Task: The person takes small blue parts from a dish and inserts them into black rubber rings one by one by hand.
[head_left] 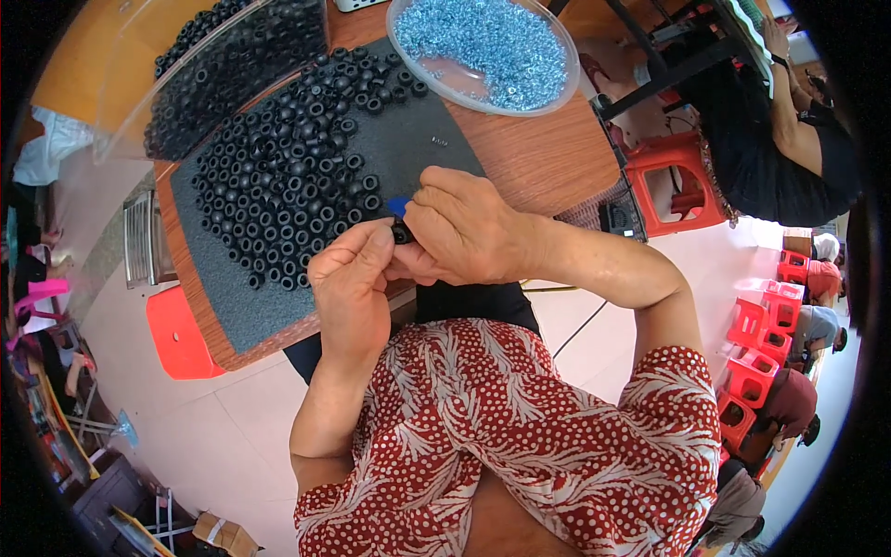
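Note:
My two hands meet above the near edge of a dark grey mat. Between their fingertips is a small round black plastic part (402,232), mostly covered by the fingers. My left hand (351,283) pinches it with the thumb on top. Curled in from the other side, my right hand (471,227) grips the same part. A small blue piece (397,206) pokes out by the right fingers; whether it is held cannot be made out. Left of the hands spreads a heap of hollow black caps (278,172). A tiny spring-like piece (439,142) lies on the mat beyond the right hand.
The grey mat (264,316) covers much of a wooden table (548,148). A clear bin (232,79) of black parts stands far left. An oval clear tub (568,88) holds small bluish pieces at the back. Red stools (673,186) and other people surround the table.

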